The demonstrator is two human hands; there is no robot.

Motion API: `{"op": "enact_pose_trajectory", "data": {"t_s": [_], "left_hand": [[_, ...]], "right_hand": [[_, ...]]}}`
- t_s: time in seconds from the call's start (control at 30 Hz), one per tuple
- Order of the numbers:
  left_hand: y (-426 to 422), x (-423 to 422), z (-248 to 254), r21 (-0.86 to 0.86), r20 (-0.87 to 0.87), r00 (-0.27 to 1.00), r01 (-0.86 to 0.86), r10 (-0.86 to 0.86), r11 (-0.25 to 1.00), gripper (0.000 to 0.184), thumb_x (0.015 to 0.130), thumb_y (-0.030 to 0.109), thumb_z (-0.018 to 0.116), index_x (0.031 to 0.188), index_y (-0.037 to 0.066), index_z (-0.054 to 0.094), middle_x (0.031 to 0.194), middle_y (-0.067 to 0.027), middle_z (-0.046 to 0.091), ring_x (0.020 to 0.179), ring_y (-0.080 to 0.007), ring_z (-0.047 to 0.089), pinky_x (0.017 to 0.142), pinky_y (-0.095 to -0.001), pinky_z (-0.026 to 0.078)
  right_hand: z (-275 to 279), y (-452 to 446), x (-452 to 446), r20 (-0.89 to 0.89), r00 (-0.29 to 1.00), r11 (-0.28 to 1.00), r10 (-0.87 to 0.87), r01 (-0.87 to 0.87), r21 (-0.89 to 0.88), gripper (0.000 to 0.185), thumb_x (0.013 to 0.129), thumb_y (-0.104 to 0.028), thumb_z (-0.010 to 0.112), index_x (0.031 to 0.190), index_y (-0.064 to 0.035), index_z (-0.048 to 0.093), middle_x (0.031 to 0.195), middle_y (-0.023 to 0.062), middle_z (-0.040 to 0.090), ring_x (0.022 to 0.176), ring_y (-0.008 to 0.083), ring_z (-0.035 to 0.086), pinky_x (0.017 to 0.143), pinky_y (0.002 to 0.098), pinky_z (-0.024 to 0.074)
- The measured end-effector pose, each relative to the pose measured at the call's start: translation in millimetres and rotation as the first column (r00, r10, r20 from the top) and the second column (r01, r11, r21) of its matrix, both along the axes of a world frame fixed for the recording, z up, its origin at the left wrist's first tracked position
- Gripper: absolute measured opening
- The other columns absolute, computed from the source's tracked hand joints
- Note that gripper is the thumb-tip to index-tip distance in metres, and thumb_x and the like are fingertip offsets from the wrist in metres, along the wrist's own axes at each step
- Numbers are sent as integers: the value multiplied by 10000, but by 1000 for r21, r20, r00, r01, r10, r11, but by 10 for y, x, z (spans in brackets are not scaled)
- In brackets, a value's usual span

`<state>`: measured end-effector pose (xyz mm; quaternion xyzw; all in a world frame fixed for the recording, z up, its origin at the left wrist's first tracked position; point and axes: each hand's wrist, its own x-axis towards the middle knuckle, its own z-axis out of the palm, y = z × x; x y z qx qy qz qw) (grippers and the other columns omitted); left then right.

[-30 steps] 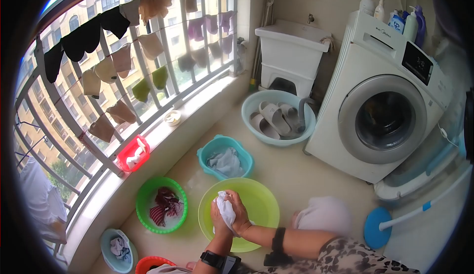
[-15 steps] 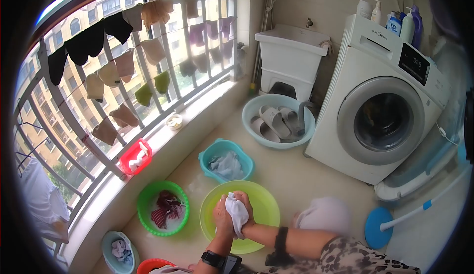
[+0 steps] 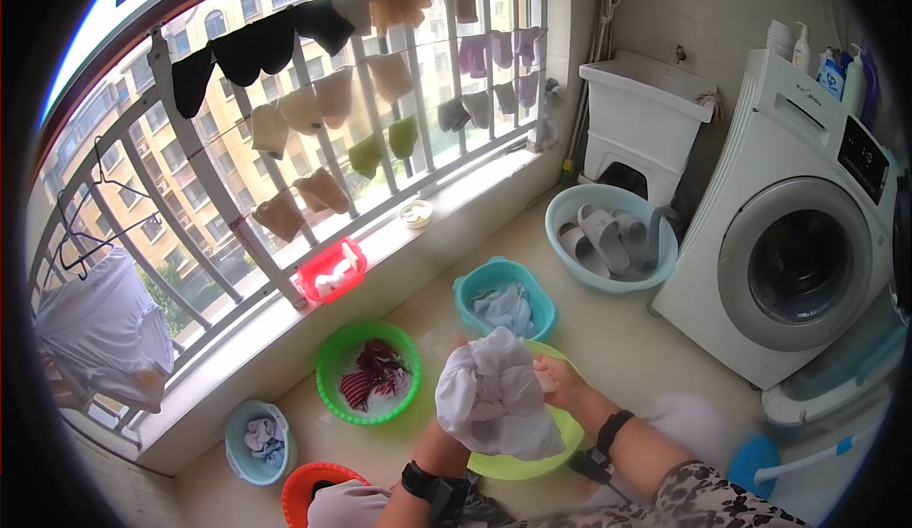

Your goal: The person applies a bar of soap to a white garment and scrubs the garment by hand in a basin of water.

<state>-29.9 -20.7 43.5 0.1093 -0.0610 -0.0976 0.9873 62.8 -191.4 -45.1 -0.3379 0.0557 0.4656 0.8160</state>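
A damp, crumpled white cloth (image 3: 499, 397) hangs in front of me, held up over the yellow-green basin (image 3: 567, 430). My right hand (image 3: 567, 382) pinches its right edge, fingers closed. Behind the cloth is my left hand (image 3: 445, 441), which supports it; most of its fingers are hidden, with only the wrist side and a fingertip showing. The cloth covers much of the basin. Just beyond stands a turquoise basin (image 3: 465, 292) with pale blue cloth (image 3: 505, 309) in it.
A green basin (image 3: 324, 385) with striped dark-red cloth, a small light-blue tub (image 3: 231, 447) and a red basin (image 3: 296, 490) stand left. A basin of slippers (image 3: 560, 267) and a washing machine (image 3: 698, 309) are ahead right. A red soap tray (image 3: 312, 292) sits on the ledge.
The white cloth has gone from a tight bundle between both hands to spread out and hanging. My hands have lifted and moved apart. The view has swung left.
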Motion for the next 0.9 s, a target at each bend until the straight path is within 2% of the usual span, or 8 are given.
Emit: {"op": "enact_pose_trajectory", "data": {"t_s": [0.13,0.3,0.37,0.6,0.7,0.77,0.8,0.9], "left_hand": [[-130,-16,-3,23,-28,996,81,-80,996,640,893,600,349,1115,16,488,1064,-174,560,949,-335,559,847,-452,457],[25,-90,192,-153,138,990,54,-32,987,586,917,555,353,1127,25,488,1055,-142,559,951,-293,546,829,-403,458],[-13,-89,191,-226,160,986,82,-46,971,604,912,567,351,1129,18,482,1070,-164,559,967,-320,549,850,-427,456],[-44,67,-294,31,4,985,-173,173,985,499,934,459,418,1129,11,517,1041,-124,580,925,-249,571,830,-364,469],[-25,-38,-80,722,-47,815,-372,578,584,406,920,350,497,1139,10,535,1012,-101,586,927,-223,566,832,-338,459],[-80,-50,-242,873,18,748,-335,663,354,371,882,273,573,1140,8,546,984,-94,589,945,-212,552,843,-323,440],[-84,-47,-381,930,362,659,-297,659,-215,431,841,270,611,1153,-15,527,993,-151,591,954,-263,553,868,-357,423],[-308,-53,-379,873,454,619,-166,641,-458,463,814,275,626,1143,-33,521,991,-195,585,966,-306,547,870,-386,417]], "right_hand": [[-46,190,-59,5,995,988,102,-102,120,334,761,-45,513,1093,-39,480,1058,138,576,851,238,611,747,377,535],[-291,-131,0,356,929,716,-99,315,-623,324,811,-18,526,1124,-13,443,1044,141,576,832,272,614,752,379,536],[-435,-170,-137,116,986,556,120,31,-831,297,840,-24,474,1136,-49,461,1048,132,578,845,255,613,782,358,529],[640,268,-283,-163,976,980,143,-117,162,313,849,-37,434,1155,-82,478,1070,117,575,870,235,611,803,333,515],[676,264,-341,71,995,997,-76,77,-14,317,862,-57,417,1170,-94,485,1081,106,573,893,219,605,818,318,502],[552,320,-453,383,901,941,-205,289,-176,315,884,-90,407,1187,-97,490,1090,93,570,924,198,595,835,302,484],[535,390,-589,362,879,915,-309,379,-137,322,874,-89,431,1192,-71,484,1113,81,546,987,173,552,851,289,452],[329,460,-786,667,690,828,-281,526,-195,327,896,-109,432,1218,-55,459,1220,111,472,1122,204,444,965,309,351]]}}
